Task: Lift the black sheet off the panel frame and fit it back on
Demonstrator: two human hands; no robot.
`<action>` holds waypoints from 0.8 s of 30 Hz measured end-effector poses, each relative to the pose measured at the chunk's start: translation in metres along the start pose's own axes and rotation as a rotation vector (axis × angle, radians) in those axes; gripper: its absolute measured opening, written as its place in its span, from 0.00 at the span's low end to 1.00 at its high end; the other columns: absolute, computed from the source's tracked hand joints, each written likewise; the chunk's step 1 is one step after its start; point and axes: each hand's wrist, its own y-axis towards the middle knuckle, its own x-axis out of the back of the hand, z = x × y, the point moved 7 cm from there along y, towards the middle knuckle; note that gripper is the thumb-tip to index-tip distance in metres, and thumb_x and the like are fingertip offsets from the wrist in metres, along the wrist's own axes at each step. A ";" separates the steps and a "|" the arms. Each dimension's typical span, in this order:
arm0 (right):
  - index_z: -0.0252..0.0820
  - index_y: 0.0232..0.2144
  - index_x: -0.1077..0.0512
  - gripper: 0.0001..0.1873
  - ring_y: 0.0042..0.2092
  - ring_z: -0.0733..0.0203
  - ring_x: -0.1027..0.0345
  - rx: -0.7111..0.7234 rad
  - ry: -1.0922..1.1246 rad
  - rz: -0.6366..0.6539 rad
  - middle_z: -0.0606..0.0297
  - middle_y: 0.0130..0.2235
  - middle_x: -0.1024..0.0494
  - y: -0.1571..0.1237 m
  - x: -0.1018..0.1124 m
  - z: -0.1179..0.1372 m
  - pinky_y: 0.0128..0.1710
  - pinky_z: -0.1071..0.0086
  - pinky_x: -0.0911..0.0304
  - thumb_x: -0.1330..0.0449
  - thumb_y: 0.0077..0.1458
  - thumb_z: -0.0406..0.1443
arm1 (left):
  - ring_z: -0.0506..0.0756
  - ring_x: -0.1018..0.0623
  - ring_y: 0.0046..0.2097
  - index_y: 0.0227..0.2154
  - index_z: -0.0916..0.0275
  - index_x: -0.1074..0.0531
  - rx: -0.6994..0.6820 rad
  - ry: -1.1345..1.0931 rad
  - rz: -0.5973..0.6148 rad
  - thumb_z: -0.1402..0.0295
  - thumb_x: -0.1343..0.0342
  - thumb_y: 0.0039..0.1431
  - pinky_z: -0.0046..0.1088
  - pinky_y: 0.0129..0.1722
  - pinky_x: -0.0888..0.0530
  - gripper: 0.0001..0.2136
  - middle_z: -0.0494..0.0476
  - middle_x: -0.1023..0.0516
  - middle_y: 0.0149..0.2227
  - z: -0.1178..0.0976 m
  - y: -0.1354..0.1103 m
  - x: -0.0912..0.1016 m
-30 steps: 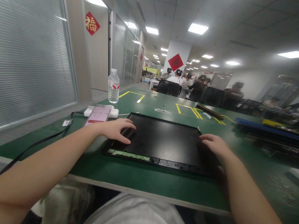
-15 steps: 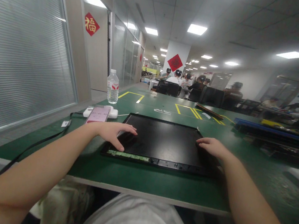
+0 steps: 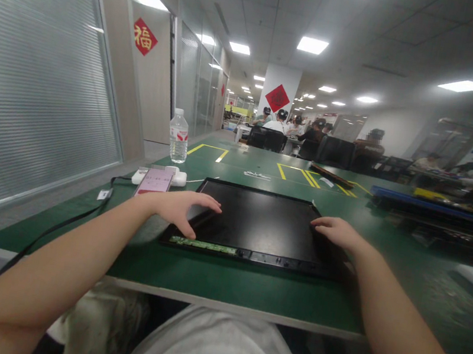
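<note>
The left hand (image 3: 172, 209) has a wide grip at nine o'clock on the table's (image 3: 236, 289) black panel (image 3: 267, 224); the right hand (image 3: 341, 233), at three: I can't tell its grip.

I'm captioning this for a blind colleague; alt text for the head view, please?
A person's left hand and right hand are at opposite sides of a black, screen-like panel on a green table. A phone and upright water bottle are at left.

The interior is lit from above by rectangular ceiling lights (image 3: 312, 45), rendered as overexposed white. A soft pale sheen is reflected in the dark panel (image 3: 261, 220). Detail is blurred toward the right margin; the blinds (image 3: 43, 62) at left are stretched by wide-angle distortion.
</note>
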 end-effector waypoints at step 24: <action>0.44 0.41 0.18 0.16 0.49 0.55 0.27 -0.007 0.012 -0.056 0.63 0.46 0.19 0.002 0.002 -0.003 0.51 0.70 0.36 0.42 0.53 0.35 | 0.59 0.31 0.61 0.53 0.59 0.29 0.137 0.044 -0.009 0.57 0.37 0.51 0.32 0.61 0.38 0.26 0.58 0.31 0.61 0.010 0.001 0.001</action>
